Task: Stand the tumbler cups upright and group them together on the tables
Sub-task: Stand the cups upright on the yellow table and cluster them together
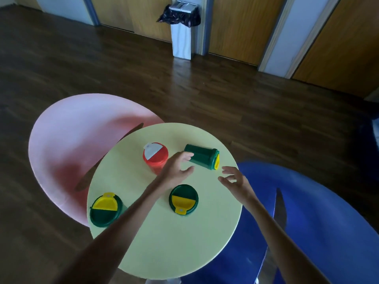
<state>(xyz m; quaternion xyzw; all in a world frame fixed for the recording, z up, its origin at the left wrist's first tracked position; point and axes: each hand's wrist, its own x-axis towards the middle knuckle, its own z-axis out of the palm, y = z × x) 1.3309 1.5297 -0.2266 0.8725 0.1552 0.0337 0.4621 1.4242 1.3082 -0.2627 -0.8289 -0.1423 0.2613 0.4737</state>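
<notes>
Both hands reach out over a round pale yellow bench. The left hand has its fingers spread and holds nothing; its fingertips are at the base end of a dark green tumbler that lies on its side, though whether they touch it cannot be told. The right hand is also empty, fingers loosely curled and apart, just short of that tumbler's lid end, where a yellow flip cap faces the hand. The lying tumbler sits between the two hands, slightly beyond them.

Just to the left of the left hand stands a red tumbler, upright, with a white flip cap on its red lid. Under the left wrist, on the near side, stands an upright green tumbler seen from above, its lid half yellow. Farther left of the left forearm, at the bench edge, stands another upright green cup with the same yellow-and-green lid.

No lettering or brand can be read on any cup or lid.

A pink bench lies beyond the left forearm and a blue bench lies under the right forearm; both overlap with the yellow one. Beyond the hands, by the far wall, stands a white bin with a dark liner.
</notes>
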